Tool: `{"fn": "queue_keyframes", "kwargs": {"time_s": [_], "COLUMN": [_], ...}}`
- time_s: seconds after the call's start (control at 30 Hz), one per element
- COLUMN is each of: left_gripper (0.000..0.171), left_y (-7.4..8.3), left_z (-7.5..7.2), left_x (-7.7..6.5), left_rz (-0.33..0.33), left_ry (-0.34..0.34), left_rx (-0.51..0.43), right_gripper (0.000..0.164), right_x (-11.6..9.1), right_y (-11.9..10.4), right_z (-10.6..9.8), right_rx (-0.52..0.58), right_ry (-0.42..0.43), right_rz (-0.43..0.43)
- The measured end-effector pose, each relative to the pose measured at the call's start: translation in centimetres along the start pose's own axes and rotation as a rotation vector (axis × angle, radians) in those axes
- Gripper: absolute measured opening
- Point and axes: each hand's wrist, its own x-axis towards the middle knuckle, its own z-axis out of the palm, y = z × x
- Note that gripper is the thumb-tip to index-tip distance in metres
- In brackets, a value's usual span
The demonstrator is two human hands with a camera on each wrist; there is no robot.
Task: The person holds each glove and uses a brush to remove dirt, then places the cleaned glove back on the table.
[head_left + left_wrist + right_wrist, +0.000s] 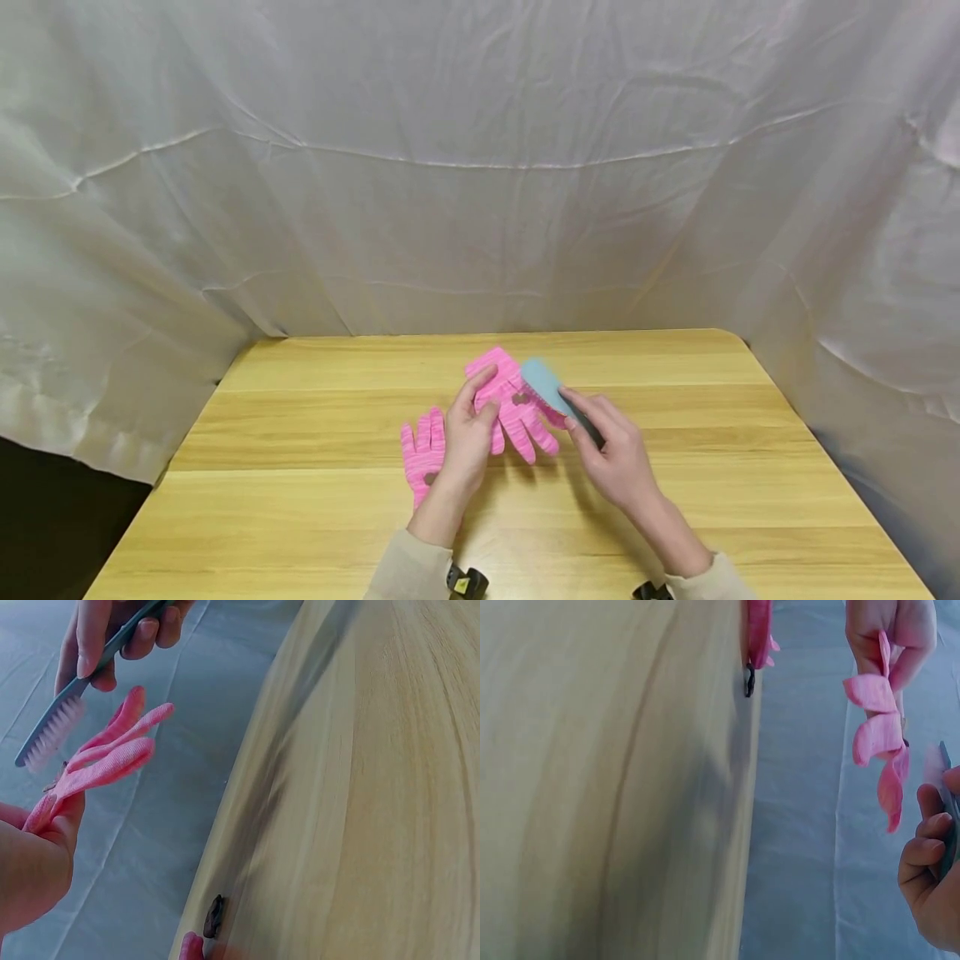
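Pink knit glove with dark spot [513,412] pinched by left hand [468,437], held over wooden desk [315,433], well in from side edges. Blue pale-bristled brush [545,382] gripped by curled right hand [617,454], near glove. Second pink glove [424,454] laid on desk.

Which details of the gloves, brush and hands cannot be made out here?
Head view: part of the lying pink glove, hidden by the left forearm.
Head view: dark patch on the held glove, too small to identify.
Left wrist view: bristle tips of the handled brush, blurred.
Right wrist view: part of the right hand, cut off by the right edge.
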Motion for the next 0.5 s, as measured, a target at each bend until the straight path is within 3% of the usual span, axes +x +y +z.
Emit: {"fn": "queue_keyframes", "kwargs": {"time_s": [0.5], "left_gripper": [0.053], "left_y": [-0.16], "left_z": [0.21], "left_x": [-0.18], "left_rz": [-0.022], "left_ry": [0.003], "left_rx": [0.025], "right_gripper": [0.050], "right_x": [-0.39], "right_y": [-0.66], "right_z": [0.63], "right_rx": [-0.002], "right_ry": [-0.063], "right_rz": [-0.001]}}
